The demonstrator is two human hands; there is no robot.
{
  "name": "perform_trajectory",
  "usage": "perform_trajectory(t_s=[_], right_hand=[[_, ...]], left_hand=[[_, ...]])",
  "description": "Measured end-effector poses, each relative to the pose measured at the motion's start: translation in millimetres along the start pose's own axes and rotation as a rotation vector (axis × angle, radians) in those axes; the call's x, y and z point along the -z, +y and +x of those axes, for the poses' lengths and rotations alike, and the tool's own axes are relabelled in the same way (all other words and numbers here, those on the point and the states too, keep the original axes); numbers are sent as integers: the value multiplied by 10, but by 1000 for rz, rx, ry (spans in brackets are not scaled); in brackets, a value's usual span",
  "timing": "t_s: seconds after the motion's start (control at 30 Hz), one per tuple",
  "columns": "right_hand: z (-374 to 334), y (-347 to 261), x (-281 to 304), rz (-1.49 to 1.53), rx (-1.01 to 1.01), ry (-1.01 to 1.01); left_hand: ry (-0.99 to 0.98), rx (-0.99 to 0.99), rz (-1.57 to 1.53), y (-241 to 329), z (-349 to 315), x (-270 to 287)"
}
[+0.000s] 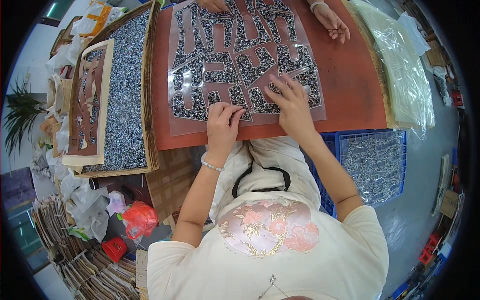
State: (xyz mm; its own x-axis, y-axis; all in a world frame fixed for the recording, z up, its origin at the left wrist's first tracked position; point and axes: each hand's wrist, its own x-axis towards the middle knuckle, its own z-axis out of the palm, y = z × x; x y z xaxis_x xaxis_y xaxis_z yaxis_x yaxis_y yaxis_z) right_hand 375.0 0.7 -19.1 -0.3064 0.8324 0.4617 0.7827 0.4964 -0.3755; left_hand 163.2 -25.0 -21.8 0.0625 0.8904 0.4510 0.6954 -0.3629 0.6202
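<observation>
A clear plastic sheet (177, 127) lies on a reddish-brown tabletop (350, 75). It carries several cut-out-like shapes (220, 75) filled with black and silver glittering bits. My left hand (222, 125) is at the sheet's near edge, thumb and fingers pinched together at the lowest row of shapes; whatever may be between the fingertips is too small to make out. Over the lower right shapes, my right hand (294, 107) has its fingers spread, with nothing seen in it. Whether its fingertips touch the sheet I cannot tell.
Across the table are another person's hands, one (212, 5) at the sheet's far edge, one (331, 22) over the board. A wooden tray (147, 100) of glittering bits with a framed template (107, 100) stands left. Plastic sheets (400, 65) and a blue crate (404, 160) are right.
</observation>
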Motion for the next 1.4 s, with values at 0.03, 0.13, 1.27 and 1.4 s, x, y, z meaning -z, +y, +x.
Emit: perform_trajectory(t_s=[0.03, 0.13, 1.27, 1.4], right_hand=[[-6, -108, -15, 50, 32, 1], [4, -338, -78, 103, 86, -21], [-217, -417, -79, 154, -27, -59], [-224, -425, -53, 168, -11, -48]], left_hand=[[27, -50, 73, -5, -11, 7], [36, -68, 37, 8, -41, 50], [41, 238, -152, -138, -32, 559], [1, 88, -168, -88, -61, 142]])
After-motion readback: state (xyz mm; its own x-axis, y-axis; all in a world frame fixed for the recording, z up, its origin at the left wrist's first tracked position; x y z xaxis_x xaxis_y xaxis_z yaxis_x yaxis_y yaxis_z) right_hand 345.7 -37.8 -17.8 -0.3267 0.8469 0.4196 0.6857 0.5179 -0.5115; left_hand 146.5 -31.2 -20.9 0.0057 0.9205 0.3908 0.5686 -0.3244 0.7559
